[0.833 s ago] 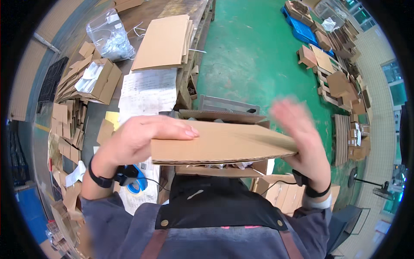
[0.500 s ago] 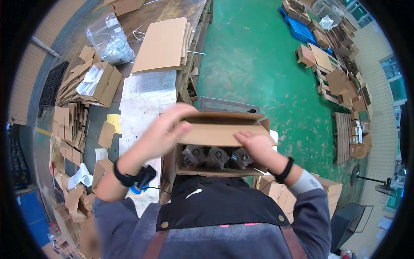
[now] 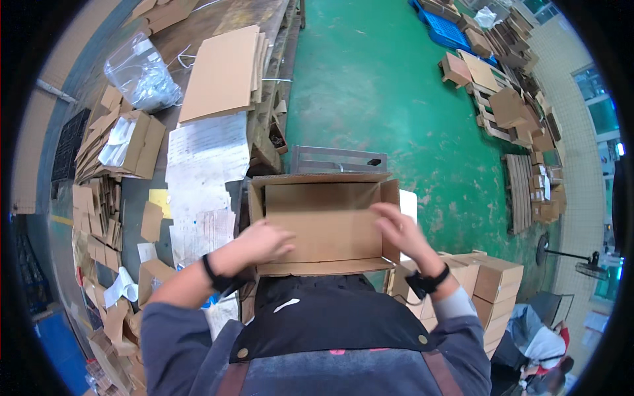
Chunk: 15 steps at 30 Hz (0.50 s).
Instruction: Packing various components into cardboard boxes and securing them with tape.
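In front of my body an open cardboard carton (image 3: 319,268) has its flaps raised. Inside lies a flat brown cardboard sheet (image 3: 323,224), which hides whatever is under it. My left hand (image 3: 265,241) is over the carton's left wall, its fingers half bent and pointing inward above the sheet, holding nothing. At the right wall my right hand (image 3: 404,232) reaches in with thumb and fingers apart, also without anything in it. Whether either hand touches the carton cannot be made out.
On the left bench lie stacked cardboard sheets (image 3: 221,72), handwritten papers (image 3: 205,155), a clear plastic bag (image 3: 145,79) and a small carton (image 3: 146,148). Stacked cartons (image 3: 495,280) stand at my right. Beyond them are a fan (image 3: 590,265) and another person (image 3: 545,346).
The cardboard sheet has gone down flat into the carton, covering several plastic-wrapped dark parts seen before. My left hand moved down toward the near side; the right hand drew to the right wall.
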Each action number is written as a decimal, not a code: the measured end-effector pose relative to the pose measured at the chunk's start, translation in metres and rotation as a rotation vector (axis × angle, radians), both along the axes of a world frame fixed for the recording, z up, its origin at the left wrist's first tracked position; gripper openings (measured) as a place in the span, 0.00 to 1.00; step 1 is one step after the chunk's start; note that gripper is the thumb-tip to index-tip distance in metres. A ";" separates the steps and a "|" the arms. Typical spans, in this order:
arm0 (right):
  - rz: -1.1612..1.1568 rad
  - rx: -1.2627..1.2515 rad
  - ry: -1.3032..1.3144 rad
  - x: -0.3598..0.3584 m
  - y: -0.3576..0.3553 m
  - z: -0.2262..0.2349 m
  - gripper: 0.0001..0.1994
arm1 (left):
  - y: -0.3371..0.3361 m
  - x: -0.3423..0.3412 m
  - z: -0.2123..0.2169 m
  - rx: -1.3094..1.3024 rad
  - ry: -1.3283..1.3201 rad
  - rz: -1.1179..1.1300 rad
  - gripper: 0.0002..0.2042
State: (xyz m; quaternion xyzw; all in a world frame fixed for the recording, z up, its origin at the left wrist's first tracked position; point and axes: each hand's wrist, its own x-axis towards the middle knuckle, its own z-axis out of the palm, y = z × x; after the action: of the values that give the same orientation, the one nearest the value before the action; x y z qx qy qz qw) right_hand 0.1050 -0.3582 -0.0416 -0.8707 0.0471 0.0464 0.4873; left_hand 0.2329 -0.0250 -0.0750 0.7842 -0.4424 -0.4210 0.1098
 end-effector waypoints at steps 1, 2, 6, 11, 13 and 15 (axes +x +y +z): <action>-0.212 -0.063 -0.050 -0.016 -0.023 -0.005 0.18 | 0.020 0.002 0.018 -0.174 -0.239 0.010 0.22; -0.421 -0.128 -0.105 -0.029 -0.050 -0.018 0.18 | 0.036 0.007 0.028 -0.351 -0.482 0.023 0.22; -0.146 -0.201 -0.021 -0.054 -0.071 -0.137 0.26 | 0.003 0.016 -0.002 -0.564 -0.419 -0.327 0.29; 0.234 -0.738 0.103 0.021 0.026 -0.134 0.32 | -0.081 -0.006 -0.114 -0.607 -0.174 -0.508 0.28; 0.228 -0.783 0.045 0.027 0.026 -0.138 0.32 | -0.086 -0.005 -0.129 -0.640 -0.178 -0.533 0.28; 0.229 -0.818 0.073 0.027 0.026 -0.139 0.32 | -0.087 -0.006 -0.127 -0.650 -0.184 -0.588 0.28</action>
State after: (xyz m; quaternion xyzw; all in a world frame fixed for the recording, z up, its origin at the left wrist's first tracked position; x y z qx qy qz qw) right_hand 0.1316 -0.3322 -0.1804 -0.9897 -0.0182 0.1088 0.0913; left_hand 0.2268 -0.1116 -0.2023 0.5840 -0.7638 -0.2022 0.1862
